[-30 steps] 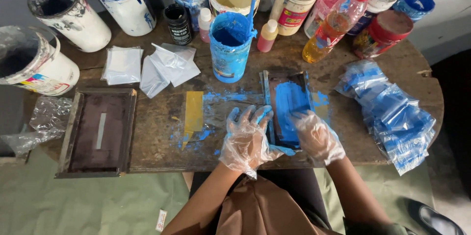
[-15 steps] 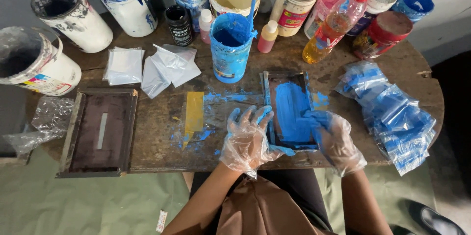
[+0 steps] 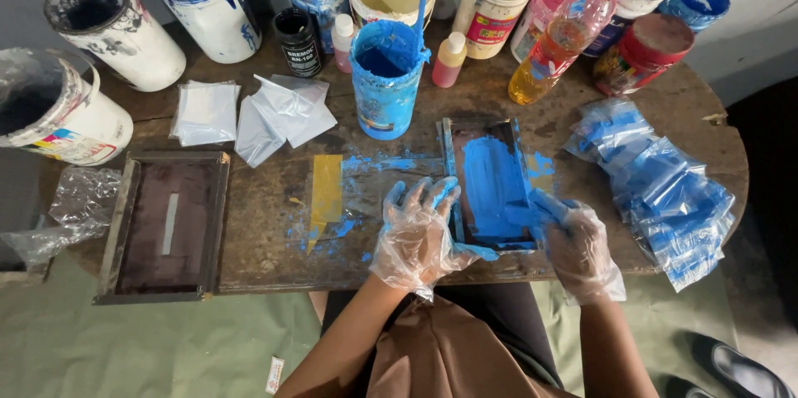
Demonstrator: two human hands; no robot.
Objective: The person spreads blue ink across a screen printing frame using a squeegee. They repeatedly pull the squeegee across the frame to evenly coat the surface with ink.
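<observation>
A small wooden printing frame (image 3: 489, 136), its screen smeared with blue ink, lies on the worn round table (image 3: 274, 199) in front of me. My left hand (image 3: 416, 236), in a clear plastic glove, rests flat with fingers spread against the frame's left rim. My right hand (image 3: 573, 244), also gloved and stained blue at the fingertips, curls over the frame's lower right corner. A blue-coated paint can (image 3: 384, 78) with a blue stick in it stands just behind the frame.
A yellow strip (image 3: 326, 190) lies among blue smears left of my hand. A second dark frame (image 3: 166, 223) sits at the left edge. Clear bags (image 3: 274, 111), blue-printed bags (image 3: 665, 186), buckets (image 3: 116, 28), cans and bottles (image 3: 561, 41) crowd the back.
My right hand has slid from the frame's lower middle out to its lower right corner. My left hand has stayed in place beside the frame.
</observation>
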